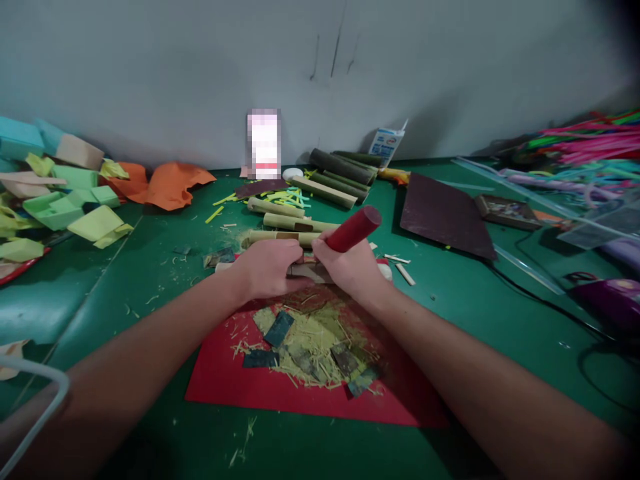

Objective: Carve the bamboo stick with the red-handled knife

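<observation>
2 hands [270,269], the right [357,270] around 1 red handle [355,228]

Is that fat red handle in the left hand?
No, the red handle sticks up out of the right hand.

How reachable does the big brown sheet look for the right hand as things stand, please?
Probably yes: nothing tall seems to stand between the right hand and the big brown sheet, only slivers on the table, though the hand grips a red handle.
</observation>
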`<state>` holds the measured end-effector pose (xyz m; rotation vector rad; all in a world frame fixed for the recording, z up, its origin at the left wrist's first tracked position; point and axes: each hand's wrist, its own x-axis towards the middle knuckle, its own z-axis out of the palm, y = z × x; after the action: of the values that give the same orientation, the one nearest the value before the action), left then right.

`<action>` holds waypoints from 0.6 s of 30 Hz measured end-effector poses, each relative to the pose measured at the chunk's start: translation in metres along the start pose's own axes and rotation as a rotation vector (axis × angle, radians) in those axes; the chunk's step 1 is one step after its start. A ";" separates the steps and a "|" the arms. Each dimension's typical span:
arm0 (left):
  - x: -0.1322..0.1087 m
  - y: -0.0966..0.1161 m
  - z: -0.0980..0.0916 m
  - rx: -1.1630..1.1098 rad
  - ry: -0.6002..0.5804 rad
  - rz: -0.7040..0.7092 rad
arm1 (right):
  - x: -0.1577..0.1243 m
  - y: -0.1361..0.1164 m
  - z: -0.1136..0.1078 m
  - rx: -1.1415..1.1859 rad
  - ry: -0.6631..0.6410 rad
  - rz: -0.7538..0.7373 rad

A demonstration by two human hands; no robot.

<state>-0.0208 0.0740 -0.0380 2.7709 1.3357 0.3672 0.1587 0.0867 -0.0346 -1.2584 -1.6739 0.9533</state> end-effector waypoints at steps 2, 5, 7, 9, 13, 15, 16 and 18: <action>0.000 0.000 0.000 -0.016 0.002 -0.002 | -0.001 0.000 0.000 0.012 -0.003 -0.011; 0.000 0.000 -0.001 -0.008 0.000 -0.017 | -0.001 -0.002 -0.001 0.007 -0.021 -0.016; 0.000 0.001 -0.002 0.012 -0.009 -0.038 | -0.001 -0.004 -0.003 0.006 -0.044 0.018; 0.001 0.002 -0.004 0.022 -0.025 -0.056 | 0.000 -0.006 -0.004 0.013 -0.041 0.048; 0.001 0.002 -0.004 0.033 -0.038 -0.052 | 0.002 -0.002 -0.003 -0.001 0.023 -0.017; 0.000 0.002 -0.003 0.034 -0.026 -0.038 | 0.002 0.000 -0.002 -0.014 0.017 -0.026; 0.000 0.001 -0.002 0.032 -0.019 -0.029 | 0.002 0.001 -0.002 -0.020 0.019 -0.025; -0.001 0.001 -0.001 0.023 -0.012 -0.015 | 0.002 0.002 -0.001 -0.031 0.023 -0.018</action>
<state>-0.0210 0.0730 -0.0374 2.7756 1.3653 0.3355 0.1599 0.0888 -0.0354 -1.2674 -1.6854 0.9020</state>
